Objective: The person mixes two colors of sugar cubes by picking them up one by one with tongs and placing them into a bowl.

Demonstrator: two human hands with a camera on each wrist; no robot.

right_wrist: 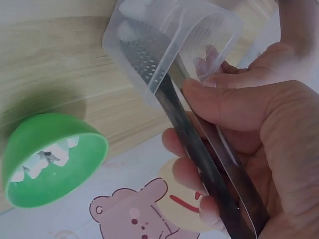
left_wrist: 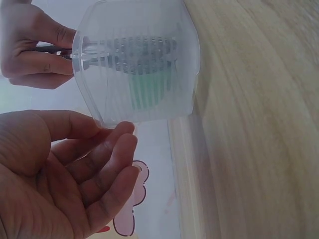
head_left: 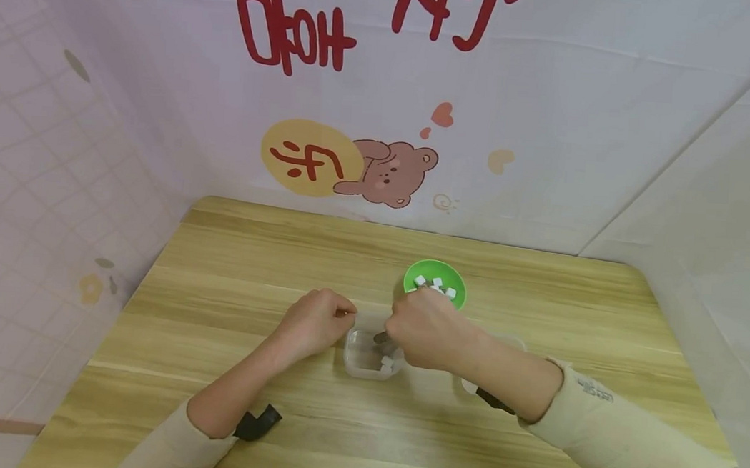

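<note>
My right hand grips metal tongs; their perforated ends reach inside a clear plastic container. A few small white cubes lie on the container's floor at its near right corner. At the far left corner of the rim, my left hand pinches the edge between thumb and fingertips, the other fingers loosely bent, as the left wrist view shows. Just beyond my right hand stands a green bowl holding several white cubes. The right hand covers part of the bowl in the head view.
Another clear container is partly hidden under my right forearm. A black wrist device hangs below my left sleeve. The wooden table ends at a printed white cloth wall, with side walls left and right.
</note>
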